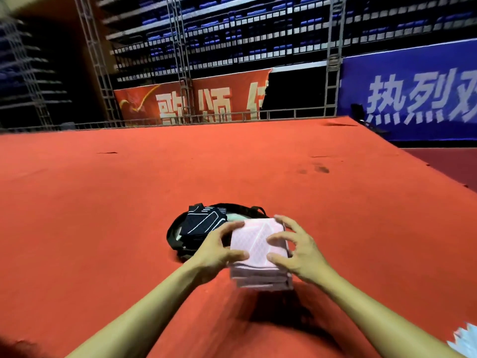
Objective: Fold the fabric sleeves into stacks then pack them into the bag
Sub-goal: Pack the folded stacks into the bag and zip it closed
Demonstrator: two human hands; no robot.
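Seen from the head camera, a person held a folded pink stack point(254, 241) of fabric sleeves between both hands. The left hand point(219, 250) gripped its left edge and the right hand point(296, 257) clasped its right edge, fingers curled over the top. A shadow on the carpet beneath suggested the stack was lifted clear. Just beyond it lay the black bag point(173, 235), its mouth open, with a folded pile of dark sleeves point(201, 223) sitting in it and rising above the rim. On this evidence, the folding of these two piles looked done and the packing about half through, as the pink stack was not yet inside the bag, only close to its opening. A pale blue scrap point(464, 339) at the lower right edge was too cropped to identify. The work took place on a broad red carpet point(232, 164) in a dim arena, backed by metal trusses point(183, 60), a red banner point(206, 104), a blue banner point(413, 99) and tiers of blue seats point(258, 14).
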